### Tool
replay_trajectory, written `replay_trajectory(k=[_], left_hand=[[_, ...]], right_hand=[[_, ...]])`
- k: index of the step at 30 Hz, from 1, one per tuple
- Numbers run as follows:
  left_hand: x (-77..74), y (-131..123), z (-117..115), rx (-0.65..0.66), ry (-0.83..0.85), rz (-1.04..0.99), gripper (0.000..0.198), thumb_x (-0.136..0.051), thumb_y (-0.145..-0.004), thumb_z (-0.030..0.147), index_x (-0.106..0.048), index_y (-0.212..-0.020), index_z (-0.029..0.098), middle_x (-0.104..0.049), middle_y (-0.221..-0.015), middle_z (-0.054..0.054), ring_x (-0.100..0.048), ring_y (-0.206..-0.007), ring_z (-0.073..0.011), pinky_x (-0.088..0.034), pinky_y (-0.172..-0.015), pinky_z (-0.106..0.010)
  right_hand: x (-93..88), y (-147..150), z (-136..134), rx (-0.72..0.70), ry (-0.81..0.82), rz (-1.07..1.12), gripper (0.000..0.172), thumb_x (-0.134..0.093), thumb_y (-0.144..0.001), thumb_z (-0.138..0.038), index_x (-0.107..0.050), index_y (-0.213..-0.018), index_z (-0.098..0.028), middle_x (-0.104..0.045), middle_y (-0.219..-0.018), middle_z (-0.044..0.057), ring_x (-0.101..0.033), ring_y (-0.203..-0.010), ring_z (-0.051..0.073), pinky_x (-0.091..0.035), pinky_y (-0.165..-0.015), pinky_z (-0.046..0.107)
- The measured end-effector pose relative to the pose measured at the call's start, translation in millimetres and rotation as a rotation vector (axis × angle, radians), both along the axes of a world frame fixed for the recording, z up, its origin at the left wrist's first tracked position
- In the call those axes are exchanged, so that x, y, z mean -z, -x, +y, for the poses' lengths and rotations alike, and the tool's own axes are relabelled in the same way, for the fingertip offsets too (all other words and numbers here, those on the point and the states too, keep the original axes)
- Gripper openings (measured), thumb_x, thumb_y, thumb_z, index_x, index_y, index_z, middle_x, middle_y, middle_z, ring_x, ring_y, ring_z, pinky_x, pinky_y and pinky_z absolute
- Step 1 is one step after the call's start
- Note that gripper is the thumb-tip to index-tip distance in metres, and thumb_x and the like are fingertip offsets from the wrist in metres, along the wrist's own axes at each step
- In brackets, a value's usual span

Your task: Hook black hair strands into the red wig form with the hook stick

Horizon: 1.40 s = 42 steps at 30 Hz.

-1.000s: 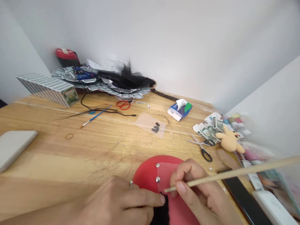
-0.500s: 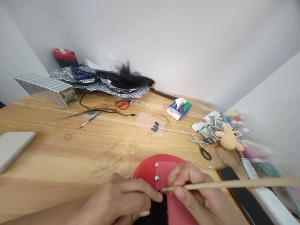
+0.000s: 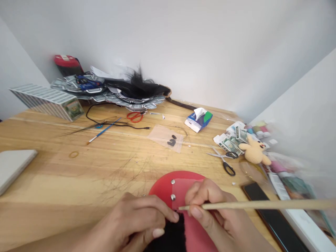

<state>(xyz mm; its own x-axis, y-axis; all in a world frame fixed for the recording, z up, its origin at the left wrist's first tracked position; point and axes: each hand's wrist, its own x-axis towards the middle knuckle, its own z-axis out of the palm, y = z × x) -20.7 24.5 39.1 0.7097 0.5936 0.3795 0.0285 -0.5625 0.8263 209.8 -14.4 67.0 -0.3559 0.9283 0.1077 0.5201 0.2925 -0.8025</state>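
A red rounded pad [image 3: 162,187] with two metal studs lies at the table's near edge. Black hair [image 3: 174,234] rests on it between my hands. My left hand [image 3: 136,224] is curled and pinches the black hair against the pad with finger and thumb. My right hand [image 3: 210,213] is closed on a long thin wooden stick [image 3: 262,204], held like a pen. The stick's tip touches the pad right above the hair, just below the lower stud. The stick's far end runs off to the right.
Black-handled scissors [image 3: 225,164], a yellow knitted toy [image 3: 254,152] and small boxes lie right. A dark phone [image 3: 256,192] sits near my right hand. A clear bag [image 3: 166,138], tissue pack [image 3: 198,119], red scissors [image 3: 134,116], blue brush [image 3: 103,130] and striped box [image 3: 47,101] lie farther back.
The stick has dropped from a rising slant to nearly level, its tip staying at the pad. My left fingers have curled tighter on the hair. The view has shifted slightly.
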Motion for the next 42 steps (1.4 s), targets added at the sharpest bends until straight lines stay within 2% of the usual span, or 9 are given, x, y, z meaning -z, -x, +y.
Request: replay_trajectory(k=[8,16,21,24,28,32,35,38,42], left_hand=[[5.2,-5.5,0.6,-0.026,0.166,-0.040,0.022,-0.054,-0.091,0.005,-0.068,-0.099,0.022,-0.076,-0.097,-0.001,-0.071,-0.088,-0.0112,-0.053,-0.081,-0.014],[4.9,-1.7,-0.1,0.012,0.104,-0.019,0.028,-0.054,-0.089,0.003,-0.068,-0.106,0.022,-0.076,-0.103,-0.004,-0.072,-0.093,-0.0148,-0.053,-0.081,-0.017],[15.8,-0.6,1.9,0.001,0.504,-0.135,0.013,-0.057,-0.098,0.023,-0.068,-0.091,0.023,-0.075,-0.100,-0.002,-0.068,-0.089,-0.0147,-0.050,-0.080,-0.022],[18.6,-0.5,6.6,-0.017,0.752,-0.197,0.020,-0.061,-0.096,0.039,-0.068,-0.087,0.022,-0.074,-0.096,-0.001,-0.065,-0.090,-0.0153,-0.047,-0.081,-0.024],[15.5,-0.5,10.0,0.004,0.878,-0.224,0.021,-0.063,-0.095,0.041,-0.071,-0.090,0.022,-0.072,-0.097,0.000,-0.062,-0.094,-0.0150,-0.043,-0.086,-0.024],[15.1,-0.2,7.8,0.015,0.946,-0.219,0.025,-0.064,-0.093,0.044,-0.067,-0.088,0.021,-0.070,-0.099,-0.002,-0.060,-0.080,-0.0130,-0.043,-0.064,-0.020],[16.9,0.2,6.3,0.031,0.978,-0.210,0.025,-0.063,-0.094,0.044,-0.063,-0.088,0.020,-0.070,-0.104,-0.003,-0.045,-0.056,-0.0056,-0.030,-0.045,-0.015],[18.4,1.0,6.2,0.067,0.976,-0.219,0.025,-0.061,-0.096,0.043,-0.060,-0.089,0.019,-0.069,-0.107,-0.003,-0.032,-0.048,-0.0012,-0.024,-0.042,-0.013],[19.1,1.3,7.0,0.102,0.987,-0.248,0.024,-0.059,-0.097,0.040,-0.058,-0.088,0.018,-0.070,-0.108,-0.004,-0.027,-0.044,0.0017,-0.021,-0.041,-0.014]], right_hand=[[5.9,-1.5,-0.7,0.022,-0.027,0.010,0.027,-0.036,-0.105,-0.038,-0.051,-0.088,-0.024,-0.061,-0.077,0.001,-0.061,-0.070,0.016,-0.048,-0.062,0.027],[3.2,-0.6,-4.1,0.076,0.031,0.086,0.024,-0.041,-0.104,-0.034,-0.053,-0.087,-0.023,-0.058,-0.079,0.001,-0.060,-0.073,0.017,-0.048,-0.064,0.028],[-2.0,-1.0,-0.8,0.072,0.080,0.120,0.025,-0.045,-0.102,-0.033,-0.055,-0.083,-0.022,-0.058,-0.076,0.000,-0.057,-0.067,0.015,-0.045,-0.060,0.026],[-2.5,0.4,1.0,0.066,0.100,0.148,0.023,-0.047,-0.101,-0.030,-0.057,-0.083,-0.021,-0.061,-0.076,0.001,-0.060,-0.068,0.015,-0.045,-0.061,0.026],[-1.0,4.7,1.4,0.077,0.060,0.162,0.020,-0.051,-0.099,-0.024,-0.061,-0.082,-0.021,-0.065,-0.076,0.001,-0.063,-0.070,0.015,-0.047,-0.064,0.025],[2.4,7.4,-1.0,0.123,-0.014,0.118,0.020,-0.052,-0.096,-0.022,-0.060,-0.078,-0.021,-0.065,-0.072,0.001,-0.063,-0.066,0.015,-0.048,-0.060,0.025],[4.4,7.0,-2.6,0.112,-0.032,0.074,0.019,-0.052,-0.096,-0.023,-0.059,-0.078,-0.021,-0.064,-0.071,0.002,-0.063,-0.064,0.015,-0.048,-0.057,0.025],[6.0,6.2,-2.8,0.094,-0.018,0.083,0.017,-0.051,-0.096,-0.023,-0.058,-0.081,-0.021,-0.066,-0.074,0.003,-0.064,-0.066,0.016,-0.049,-0.058,0.026],[7.0,6.5,-2.1,0.082,-0.013,0.104,0.017,-0.051,-0.095,-0.021,-0.059,-0.081,-0.020,-0.067,-0.073,0.004,-0.065,-0.066,0.017,-0.050,-0.059,0.028]])
